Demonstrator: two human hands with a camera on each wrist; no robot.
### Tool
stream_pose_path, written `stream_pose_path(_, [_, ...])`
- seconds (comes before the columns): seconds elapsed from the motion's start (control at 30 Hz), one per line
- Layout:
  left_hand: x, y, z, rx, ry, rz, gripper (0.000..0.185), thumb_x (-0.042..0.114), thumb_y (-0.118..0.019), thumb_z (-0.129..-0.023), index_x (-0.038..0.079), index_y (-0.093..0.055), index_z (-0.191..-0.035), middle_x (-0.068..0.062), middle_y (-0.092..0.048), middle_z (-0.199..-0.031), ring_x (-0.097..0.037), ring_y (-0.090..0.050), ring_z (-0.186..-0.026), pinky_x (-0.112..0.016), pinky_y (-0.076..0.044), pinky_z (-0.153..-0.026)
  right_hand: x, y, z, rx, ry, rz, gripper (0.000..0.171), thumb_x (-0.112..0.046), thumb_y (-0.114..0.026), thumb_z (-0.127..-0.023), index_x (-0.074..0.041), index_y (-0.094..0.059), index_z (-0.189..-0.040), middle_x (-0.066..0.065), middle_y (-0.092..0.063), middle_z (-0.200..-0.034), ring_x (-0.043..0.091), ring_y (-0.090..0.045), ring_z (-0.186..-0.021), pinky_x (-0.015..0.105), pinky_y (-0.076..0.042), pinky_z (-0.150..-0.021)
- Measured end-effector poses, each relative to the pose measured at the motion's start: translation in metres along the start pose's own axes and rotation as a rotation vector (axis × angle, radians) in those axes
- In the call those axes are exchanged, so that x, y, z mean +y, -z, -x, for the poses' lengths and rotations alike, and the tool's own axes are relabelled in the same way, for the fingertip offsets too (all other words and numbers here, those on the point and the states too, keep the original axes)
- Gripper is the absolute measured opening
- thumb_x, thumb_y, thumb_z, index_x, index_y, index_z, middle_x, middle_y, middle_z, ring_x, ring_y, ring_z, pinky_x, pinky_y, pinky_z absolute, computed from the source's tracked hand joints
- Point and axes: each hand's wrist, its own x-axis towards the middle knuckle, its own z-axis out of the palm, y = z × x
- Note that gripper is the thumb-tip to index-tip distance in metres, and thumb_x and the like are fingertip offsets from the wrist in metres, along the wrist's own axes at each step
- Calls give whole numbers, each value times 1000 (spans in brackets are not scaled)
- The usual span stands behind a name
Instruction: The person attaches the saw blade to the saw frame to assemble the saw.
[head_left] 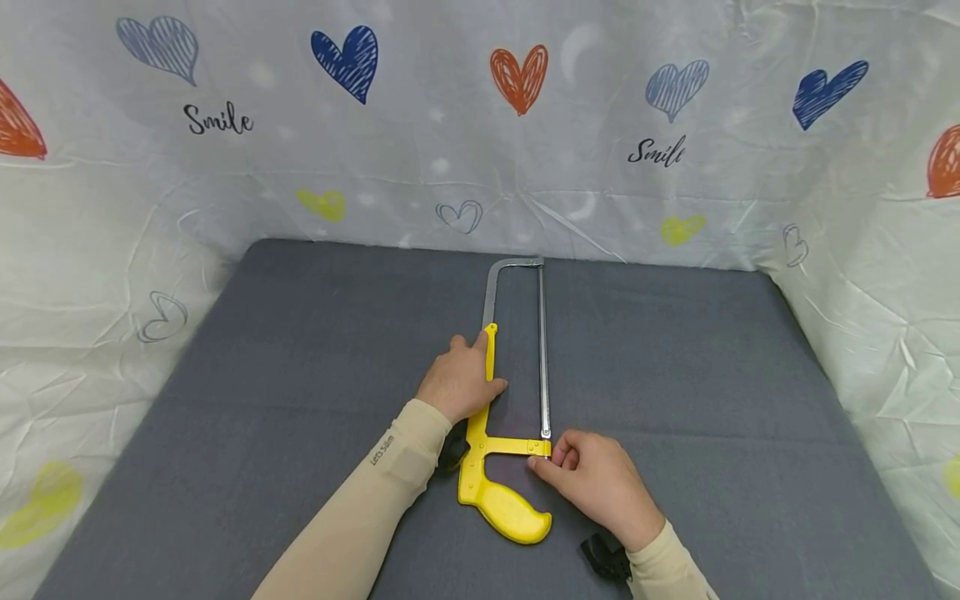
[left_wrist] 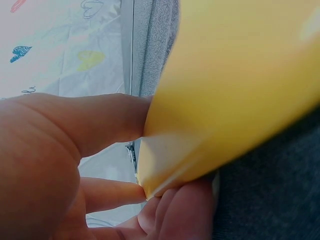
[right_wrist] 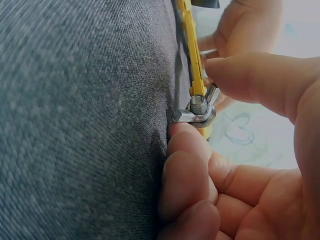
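Here, a yellow-handled hacksaw [head_left: 501, 450] lay flat near the middle of a grey cloth-covered table [head_left: 300, 400], its blade [head_left: 543, 350] running away toward the far edge. The right hand [head_left: 596, 479] pinched the metal wing nut [right_wrist: 196, 114] at the blade's near end between thumb and curled fingers, while the left hand [head_left: 459, 382] pressed down on the frame's yellow spine, fingers curled around it. Turning that nut cleanly appeared to depend on the frame being held steady. A heart-printed sheet [head_left: 480, 125] hung behind and to both sides; nothing crowded the saw.
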Motion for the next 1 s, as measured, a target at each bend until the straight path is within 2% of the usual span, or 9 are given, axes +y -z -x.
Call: stream_pose_path(1.0, [0,1,-1,-9,1,-2,89,37,-79,-99,8,-34,-170,-30,-55,-143,-30,-68,-83,-46,-65,-84,2,0,-1,18,66,36,20,-24,-76,-93,-23,-66,-75,-9,-52,-61,10,-46,-52,26,-34,-50])
